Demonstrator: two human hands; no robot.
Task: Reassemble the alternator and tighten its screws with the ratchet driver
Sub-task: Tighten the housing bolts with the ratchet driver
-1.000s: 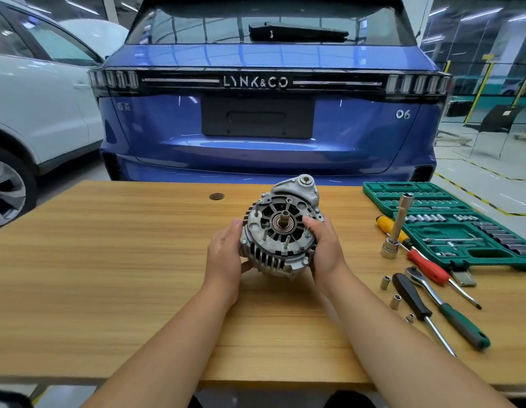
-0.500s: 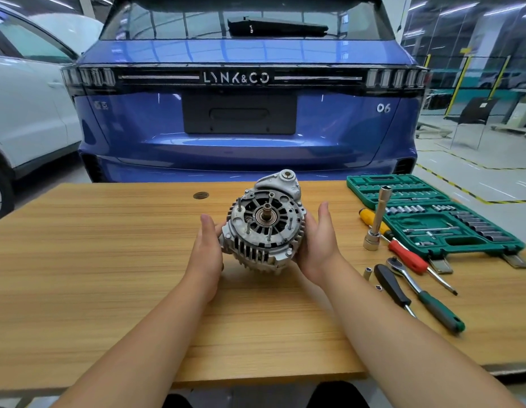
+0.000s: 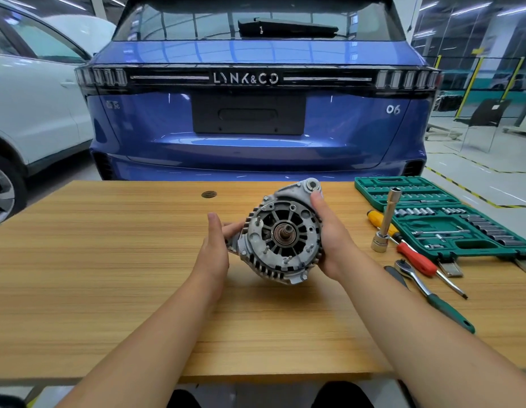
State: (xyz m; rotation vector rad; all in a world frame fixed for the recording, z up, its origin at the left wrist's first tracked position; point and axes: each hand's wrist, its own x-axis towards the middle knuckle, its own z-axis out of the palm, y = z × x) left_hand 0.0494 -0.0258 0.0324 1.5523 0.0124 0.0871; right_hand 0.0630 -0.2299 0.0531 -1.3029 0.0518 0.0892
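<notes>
The grey metal alternator [image 3: 282, 234] is held up over the middle of the wooden table [image 3: 108, 275], its open end with the shaft facing me, tilted to the right. My left hand [image 3: 216, 248] cups its left side, fingers behind the housing. My right hand [image 3: 329, 240] grips the right rim, thumb up near the mounting lug. The ratchet driver with a green handle [image 3: 432, 295] lies flat on the table to the right, untouched.
A green socket set case [image 3: 450, 219] lies open at the far right. A tall socket extension [image 3: 384, 225] stands upright beside red [image 3: 417, 257] and yellow [image 3: 379, 220] screwdrivers. A blue car [image 3: 255, 119] is parked just behind the table, a white car at left.
Both hands have lifted and turned the alternator, so its mounting lug now leans right. My right hand has slid up toward the lug. The camera has moved closer.
</notes>
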